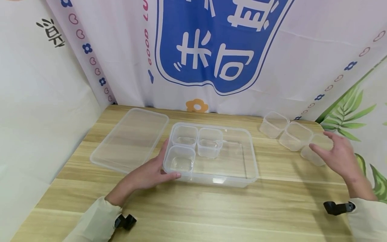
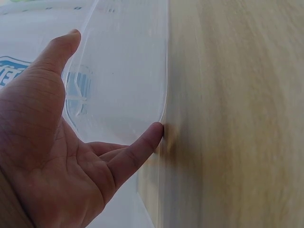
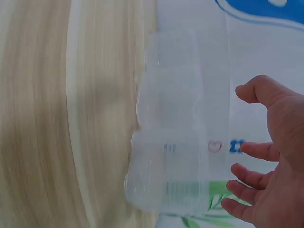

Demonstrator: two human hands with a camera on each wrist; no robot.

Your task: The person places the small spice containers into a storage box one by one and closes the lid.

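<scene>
A large clear plastic storage box [image 1: 225,176] sits on the table, with three small clear containers inside: one at the back left [image 1: 185,135], one beside it [image 1: 210,143] and one at the front left [image 1: 180,159]. At the box's left end my left hand [image 1: 151,171] holds the corner, thumb on the near rim and fingers at the left wall. My right hand [image 1: 341,153] hovers with spread fingers by the nearest [image 1: 317,151] of three small containers in a slanting row. The middle [image 1: 296,136] and farthest [image 1: 274,124] ones stand behind it.
A flat clear lid [image 1: 130,137] lies on the wooden table [image 1: 211,211] left of the box. A printed cloth curtain [image 1: 127,60] hangs along the table's back edge, and a leaf-patterned cloth [image 1: 369,117] hangs at the right.
</scene>
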